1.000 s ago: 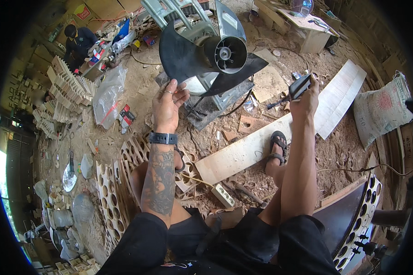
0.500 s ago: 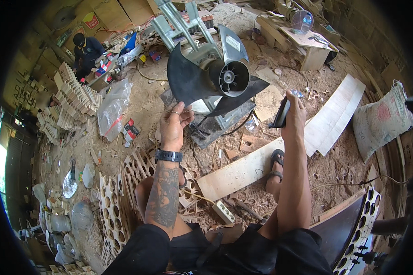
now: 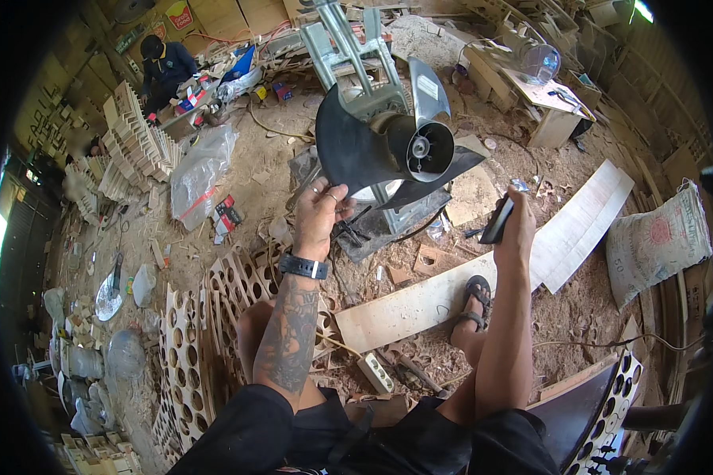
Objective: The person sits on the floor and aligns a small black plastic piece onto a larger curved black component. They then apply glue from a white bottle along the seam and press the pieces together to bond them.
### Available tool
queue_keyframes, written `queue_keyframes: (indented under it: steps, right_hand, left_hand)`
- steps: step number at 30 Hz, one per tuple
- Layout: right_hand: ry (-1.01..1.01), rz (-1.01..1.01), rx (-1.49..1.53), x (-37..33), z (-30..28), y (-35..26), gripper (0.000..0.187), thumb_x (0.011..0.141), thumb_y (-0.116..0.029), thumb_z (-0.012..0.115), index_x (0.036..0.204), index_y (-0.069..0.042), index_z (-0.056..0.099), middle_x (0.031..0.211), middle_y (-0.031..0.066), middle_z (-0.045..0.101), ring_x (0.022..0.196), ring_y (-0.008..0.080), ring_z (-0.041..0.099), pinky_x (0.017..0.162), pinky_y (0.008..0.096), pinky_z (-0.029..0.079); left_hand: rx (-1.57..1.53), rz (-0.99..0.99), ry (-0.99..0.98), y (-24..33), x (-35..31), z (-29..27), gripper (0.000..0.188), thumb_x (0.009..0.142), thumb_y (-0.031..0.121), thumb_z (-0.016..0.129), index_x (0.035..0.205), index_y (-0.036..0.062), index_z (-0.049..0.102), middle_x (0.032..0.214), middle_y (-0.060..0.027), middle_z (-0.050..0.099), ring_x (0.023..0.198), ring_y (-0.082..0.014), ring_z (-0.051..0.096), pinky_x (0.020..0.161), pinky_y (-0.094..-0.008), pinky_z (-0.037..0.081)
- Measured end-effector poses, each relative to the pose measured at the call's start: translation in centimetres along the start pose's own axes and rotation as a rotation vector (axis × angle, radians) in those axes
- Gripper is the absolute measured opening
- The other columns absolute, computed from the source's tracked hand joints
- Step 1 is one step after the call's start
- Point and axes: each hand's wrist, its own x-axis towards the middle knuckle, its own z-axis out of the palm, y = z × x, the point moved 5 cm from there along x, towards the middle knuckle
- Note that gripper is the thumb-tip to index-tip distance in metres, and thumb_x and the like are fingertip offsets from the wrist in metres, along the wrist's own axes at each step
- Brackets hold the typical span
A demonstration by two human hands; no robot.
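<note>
Left hand (image 3: 318,215) is up at the black fan (image 3: 355,146), fingertips seeming to pinch the lower edge of its left blade, while the right hand (image 3: 519,228) wraps round a dark gadget (image 3: 497,222), its kind hard to tell, well clear of the blades! The fan looks mounted on a grey metal frame (image 3: 318,59), straight ahead, and here's the danger: that grip looks slight, so if the hub spins freely, a small nudge could swing a blade edge against those fingers
</note>
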Motion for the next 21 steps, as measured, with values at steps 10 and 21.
queue_keyframes:
  steps: [10,21]
  right_hand:
    - [-0.038,0.015,-0.116,-0.7,1.4,0.0,0.019,0.086,-0.025,0.063,0.082,-0.006,0.062,0.073,-0.0040,0.052,0.065,0.0056,0.044,0.060,0.0235,0.035]
    - [-0.097,-0.067,-0.162,-1.0,2.2,-0.6,0.034,0.087,-0.030,0.066,0.097,0.002,0.065,0.084,-0.0001,0.060,0.077,0.0070,0.048,0.071,0.0212,0.037]
  left_hand:
    - [0.168,-0.092,0.013,-1.7,0.1,-0.2,0.012,0.088,0.011,0.062,0.099,0.0067,0.060,0.087,0.0000,0.062,0.071,-0.0114,0.061,0.065,-0.0262,0.052]
    - [0.164,-0.141,0.014,-3.3,0.1,0.3,0.016,0.083,0.010,0.067,0.096,0.0054,0.058,0.085,-0.0025,0.065,0.067,-0.0109,0.062,0.059,-0.0244,0.053]
